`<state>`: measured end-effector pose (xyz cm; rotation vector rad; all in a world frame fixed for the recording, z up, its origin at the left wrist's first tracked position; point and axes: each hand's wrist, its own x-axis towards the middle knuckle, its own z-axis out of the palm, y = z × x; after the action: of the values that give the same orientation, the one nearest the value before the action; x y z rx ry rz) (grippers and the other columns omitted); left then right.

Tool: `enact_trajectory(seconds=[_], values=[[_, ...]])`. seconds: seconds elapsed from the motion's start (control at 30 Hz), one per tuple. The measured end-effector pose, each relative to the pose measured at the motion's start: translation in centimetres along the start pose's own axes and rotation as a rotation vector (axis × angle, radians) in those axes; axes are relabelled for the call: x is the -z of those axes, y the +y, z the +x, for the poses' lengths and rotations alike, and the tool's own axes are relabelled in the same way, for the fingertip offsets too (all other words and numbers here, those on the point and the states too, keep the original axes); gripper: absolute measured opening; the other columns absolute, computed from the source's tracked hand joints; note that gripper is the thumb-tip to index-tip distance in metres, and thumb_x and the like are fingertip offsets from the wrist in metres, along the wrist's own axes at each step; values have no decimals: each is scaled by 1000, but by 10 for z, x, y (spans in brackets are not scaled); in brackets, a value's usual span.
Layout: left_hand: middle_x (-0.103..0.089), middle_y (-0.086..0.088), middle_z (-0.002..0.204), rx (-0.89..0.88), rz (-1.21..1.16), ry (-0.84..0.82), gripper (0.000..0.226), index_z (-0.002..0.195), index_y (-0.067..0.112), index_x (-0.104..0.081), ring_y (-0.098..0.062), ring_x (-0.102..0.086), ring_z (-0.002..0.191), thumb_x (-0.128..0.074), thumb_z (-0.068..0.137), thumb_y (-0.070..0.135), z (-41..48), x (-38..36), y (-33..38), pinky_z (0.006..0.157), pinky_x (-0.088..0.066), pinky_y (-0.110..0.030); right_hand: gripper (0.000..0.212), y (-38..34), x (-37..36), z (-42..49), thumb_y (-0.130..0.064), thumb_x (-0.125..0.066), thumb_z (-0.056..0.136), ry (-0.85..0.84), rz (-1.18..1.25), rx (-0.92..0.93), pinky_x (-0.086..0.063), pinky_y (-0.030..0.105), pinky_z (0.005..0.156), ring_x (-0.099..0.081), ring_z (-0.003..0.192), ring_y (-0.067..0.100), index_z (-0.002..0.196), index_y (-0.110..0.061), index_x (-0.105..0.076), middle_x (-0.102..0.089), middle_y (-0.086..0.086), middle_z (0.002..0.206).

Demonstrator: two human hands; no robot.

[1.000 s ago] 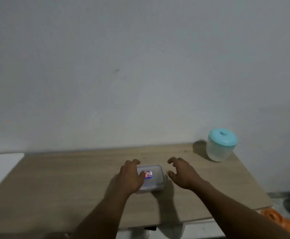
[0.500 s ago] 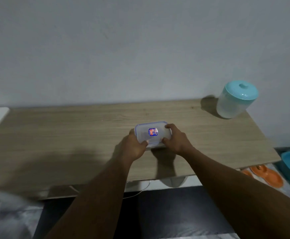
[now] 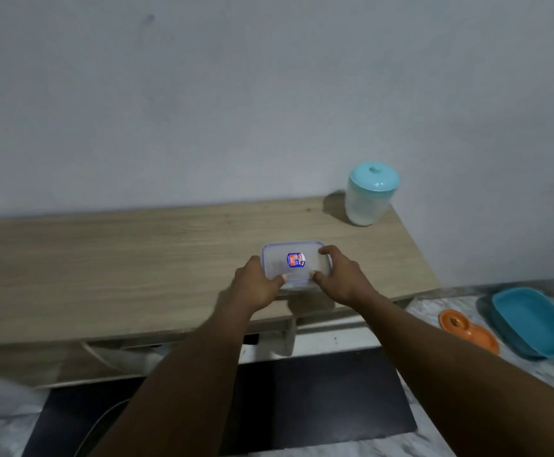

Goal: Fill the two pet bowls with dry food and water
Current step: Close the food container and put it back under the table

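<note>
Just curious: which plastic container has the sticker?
The clear rectangular lidded box held between both hands; the round jar with the teal lid shows none.

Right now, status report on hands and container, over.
Both hands, left and right, gripping clear lidded container on wooden table. Lid still on. Nothing in the way.

Your box sits on the table, near its front edge. The jar stands at 1 o'clock from it. On the floor at 4 o'clock lie a dish and, right of it, a tray.
</note>
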<state>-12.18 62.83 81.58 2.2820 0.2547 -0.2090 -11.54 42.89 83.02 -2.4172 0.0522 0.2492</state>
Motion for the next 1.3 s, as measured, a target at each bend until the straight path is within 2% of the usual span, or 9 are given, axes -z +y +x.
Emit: enact_trajectory(seconds=[0.2,0.4,0.53,0.7,0.9,1.0,1.1,1.2,1.3], values=[[-65,-8,113,11,-17,-17,55,115,18,-57,-29,-58,107,-71,75,53,-66,-84,48,81,-47,-32,52,85,56,-53,-36,-66,88,2,3,-17,-51,44,94,-61,109,34,134,-27,-44,-65,13,122],[-71,-1,110,14,-96,-47,47,116,22,-64,-23,-66,103,-73,76,45,-121,-162,54,88,-53,-36,52,162,70,-90,-37,-66,87,-49,-63,-28,-51,40,91,-62,110,33,134,-26,-47,-64,10,126],[-69,-5,115,59,-102,-88,45,120,18,-64,-25,-64,108,-74,81,38,-135,-197,34,89,-49,-27,53,199,45,-95,-36,-66,89,-125,-79,-60,-49,39,92,-59,116,35,137,-27,-46,-62,12,130],[-66,-6,119,43,17,-117,57,125,18,-59,-26,-62,110,-79,75,38,-103,-230,-2,87,-47,-27,55,238,-5,-71,-34,-68,87,-141,-18,-98,-47,37,93,-60,115,35,137,-25,-46,-64,13,128],[-67,-9,122,53,-22,-68,62,126,10,-58,-24,-63,113,-84,70,19,-34,-259,-35,76,-37,-13,67,260,-46,-5,-39,-72,83,-61,4,-56,-45,35,96,-59,119,35,142,-26,-45,-61,14,132],[-67,-8,123,67,-24,-22,73,133,10,-51,-26,-63,113,-85,70,26,-4,-272,-52,77,-40,-18,72,265,-62,21,-42,-74,82,-24,23,-16,-42,28,94,-56,125,30,145,-20,-46,-59,10,139],[-67,-7,124,49,-18,6,74,134,14,-50,-26,-62,114,-84,70,29,19,-280,-63,86,-46,-25,67,273,-76,42,-43,-76,82,18,24,6,-38,23,87,-56,123,29,139,-17,-52,-62,10,134],[-68,-1,119,55,-10,-26,66,132,21,-52,-22,-65,107,-80,73,35,37,-285,-72,91,-52,-36,62,283,-89,59,-51,-76,79,34,0,-18,-47,32,93,-58,117,31,125,-13,-60,-64,12,123],[-65,0,123,55,33,-27,60,131,22,-54,-20,-62,112,-75,78,39,47,-290,-78,91,-46,-27,60,291,-99,69,-57,-74,78,44,-8,-43,-52,42,92,-60,109,31,115,-10,-62,-66,12,114]])
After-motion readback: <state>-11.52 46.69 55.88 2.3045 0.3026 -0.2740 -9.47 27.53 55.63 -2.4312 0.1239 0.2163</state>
